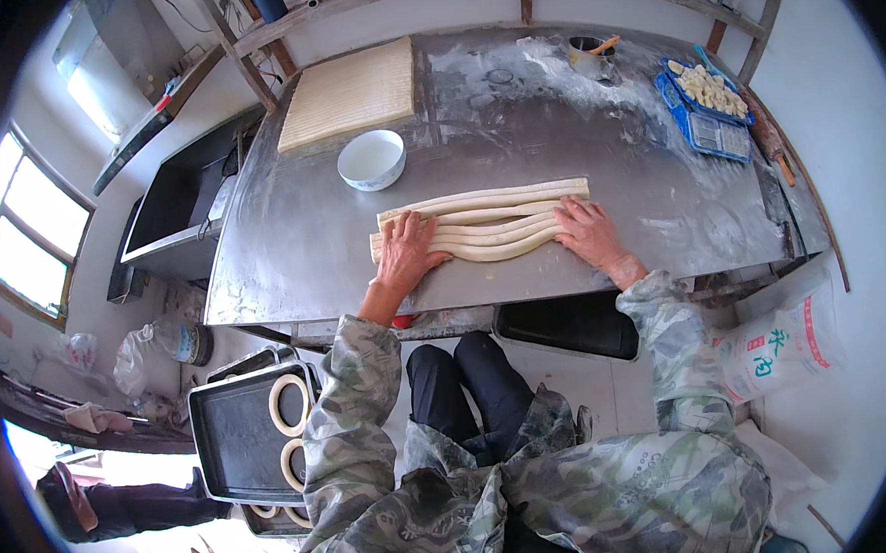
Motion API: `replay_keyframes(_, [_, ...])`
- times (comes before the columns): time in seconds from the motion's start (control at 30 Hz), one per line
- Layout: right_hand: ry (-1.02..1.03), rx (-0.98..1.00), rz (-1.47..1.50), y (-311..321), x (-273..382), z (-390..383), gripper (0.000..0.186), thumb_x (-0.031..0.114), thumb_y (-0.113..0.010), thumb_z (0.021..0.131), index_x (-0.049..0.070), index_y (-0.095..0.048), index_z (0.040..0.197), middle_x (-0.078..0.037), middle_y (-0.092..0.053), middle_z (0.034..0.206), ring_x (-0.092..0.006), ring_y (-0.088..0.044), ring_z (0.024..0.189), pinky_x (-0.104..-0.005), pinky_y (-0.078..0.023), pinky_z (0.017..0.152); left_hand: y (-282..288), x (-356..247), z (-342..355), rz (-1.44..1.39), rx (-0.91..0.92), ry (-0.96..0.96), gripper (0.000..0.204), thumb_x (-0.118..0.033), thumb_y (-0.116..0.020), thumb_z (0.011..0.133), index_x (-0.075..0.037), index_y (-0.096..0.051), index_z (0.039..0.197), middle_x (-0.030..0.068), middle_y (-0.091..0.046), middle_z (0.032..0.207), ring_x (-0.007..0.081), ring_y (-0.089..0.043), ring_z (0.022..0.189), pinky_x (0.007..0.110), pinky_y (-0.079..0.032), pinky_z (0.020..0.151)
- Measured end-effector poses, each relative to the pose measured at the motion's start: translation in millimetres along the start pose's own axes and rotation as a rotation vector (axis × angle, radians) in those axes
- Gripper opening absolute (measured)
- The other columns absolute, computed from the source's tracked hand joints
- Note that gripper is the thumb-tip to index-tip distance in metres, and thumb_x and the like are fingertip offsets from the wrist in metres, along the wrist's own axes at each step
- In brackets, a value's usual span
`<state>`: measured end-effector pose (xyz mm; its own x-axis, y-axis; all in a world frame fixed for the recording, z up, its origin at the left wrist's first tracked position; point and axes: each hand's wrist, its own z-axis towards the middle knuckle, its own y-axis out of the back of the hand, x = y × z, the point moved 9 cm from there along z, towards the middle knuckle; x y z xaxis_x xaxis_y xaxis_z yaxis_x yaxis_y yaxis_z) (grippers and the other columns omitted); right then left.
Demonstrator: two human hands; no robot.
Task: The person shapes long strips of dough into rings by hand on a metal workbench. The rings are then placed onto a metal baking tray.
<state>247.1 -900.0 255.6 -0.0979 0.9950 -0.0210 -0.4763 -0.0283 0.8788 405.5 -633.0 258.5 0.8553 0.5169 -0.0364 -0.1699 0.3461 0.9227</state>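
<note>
Several long, pale dough strips [496, 236] lie side by side across the near part of the metal table [302, 254]. My left hand [405, 255] is over their left ends, its fingers curled across the strips and the thumb on the near side. At the right ends, my right hand [593, 237] grips them between fingers and thumb. The nearest strip bows toward me, and a narrow gap shows between two strips farther back. A white bowl [372, 160] stands just beyond my left hand.
A scored dough sheet [348, 93] lies far left. At far right are a blue scale [708, 127] with dough pieces, a rolling pin [771, 139] and a metal cup [590, 60]. Black trays [241, 427] with dough rings sit low left; a white sack [777, 349] stands low right.
</note>
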Motion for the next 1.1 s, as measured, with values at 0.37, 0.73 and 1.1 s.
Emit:
replay_keyframes(0.37, [-0.110,0.098,0.026,-13,-64,24,0.046,0.029,-0.069,0.089,0.010,-0.062,0.131,-0.011,-0.054,0.142,-0.0278,-0.051,0.133,-0.0444,-0.049,0.101,-13,9,25,0.013,-0.064,-0.057,0.063,-0.044,-0.074,0.082,-0.003,-0.061,0.128,0.0178,-0.051,0.138,0.0359,-0.044,0.134,0.052,-0.040,0.105])
replay_keyframes(0.73, [0.093,-0.014,-0.009,-3,51,20,0.034,0.025,-0.069,0.087,0.006,-0.064,0.114,-0.012,-0.059,0.131,-0.0270,-0.056,0.125,-0.0392,-0.050,0.098,3,-39,-20,0.011,-0.129,-0.136,0.042,-0.013,-0.062,0.086,-0.003,-0.061,0.127,0.0169,-0.058,0.132,0.0355,-0.056,0.124,0.050,-0.048,0.100])
replay_keyframes(1.1, [0.053,0.053,0.047,-14,56,40,0.013,0.022,-0.069,0.084,0.011,-0.067,0.092,-0.006,-0.065,0.088,-0.0258,-0.067,0.091,-0.0429,-0.051,0.081,-10,-28,-2,-0.098,-0.048,0.114,0.025,-0.025,-0.066,0.088,-0.009,-0.067,0.108,0.0122,-0.063,0.103,0.0345,-0.063,0.103,0.049,-0.054,0.081])
